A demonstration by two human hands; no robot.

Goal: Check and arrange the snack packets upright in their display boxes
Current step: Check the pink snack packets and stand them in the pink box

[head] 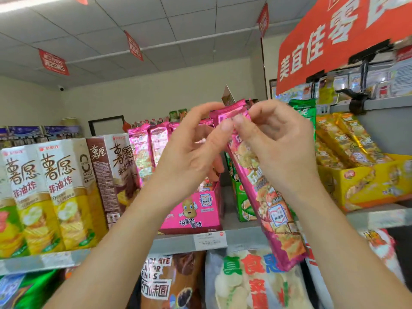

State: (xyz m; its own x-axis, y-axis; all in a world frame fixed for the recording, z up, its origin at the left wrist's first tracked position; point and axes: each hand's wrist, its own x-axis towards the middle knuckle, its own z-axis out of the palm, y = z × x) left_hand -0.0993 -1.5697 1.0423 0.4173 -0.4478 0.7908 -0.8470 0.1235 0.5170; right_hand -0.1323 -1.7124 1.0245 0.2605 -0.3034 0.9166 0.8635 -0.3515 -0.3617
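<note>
A long pink snack packet (265, 197) is out of its box, held up and tilted in front of the shelf (240, 239). The right hand (278, 139) and the left hand (191, 141) both pinch its top end with closed fingers. More pink packets already stand upright in the pink display box (191, 210). This one most likely has to go back in.

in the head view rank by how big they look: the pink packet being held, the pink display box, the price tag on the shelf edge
1. Pink packet, though it is nearer the camera, in both hands
2. Pink display box
3. Price tag
</note>
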